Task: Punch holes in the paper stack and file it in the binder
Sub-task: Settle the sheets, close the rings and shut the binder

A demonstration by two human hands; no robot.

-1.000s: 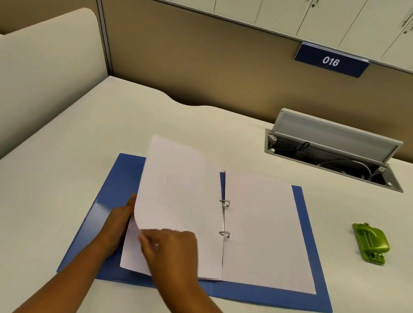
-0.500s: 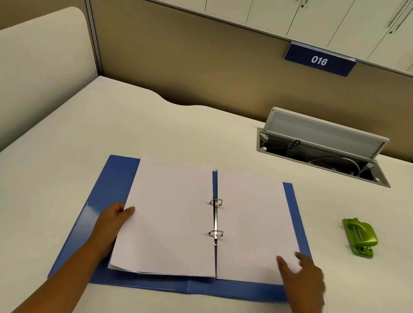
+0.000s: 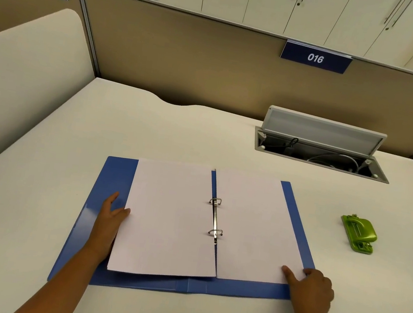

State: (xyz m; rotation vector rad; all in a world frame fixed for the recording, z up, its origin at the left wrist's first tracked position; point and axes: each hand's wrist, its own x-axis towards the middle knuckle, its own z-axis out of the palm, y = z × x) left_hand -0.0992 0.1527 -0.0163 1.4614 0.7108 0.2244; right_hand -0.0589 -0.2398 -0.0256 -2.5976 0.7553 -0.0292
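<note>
A blue binder (image 3: 114, 178) lies open on the desk. White sheets sit on its two metal rings (image 3: 216, 201): one stack (image 3: 167, 217) on the left side, another (image 3: 251, 229) on the right. My left hand (image 3: 108, 222) rests on the left cover with straight fingers touching the left stack's outer edge. My right hand (image 3: 311, 288) is at the binder's lower right corner, thumb on top of the right sheets and fingers curled at the cover's edge. A green hole punch (image 3: 359, 233) stands alone on the desk to the right of the binder.
An open cable box (image 3: 320, 151) with its lid raised is sunk into the desk at the back right. A beige partition (image 3: 213, 64) closes the back, and a curved side divider (image 3: 25, 78) stands at the left.
The sheet my right hand was turning has come down flat on the left stack. My right hand then crossed to the binder's lower right corner and took hold there. My left hand stayed put.
</note>
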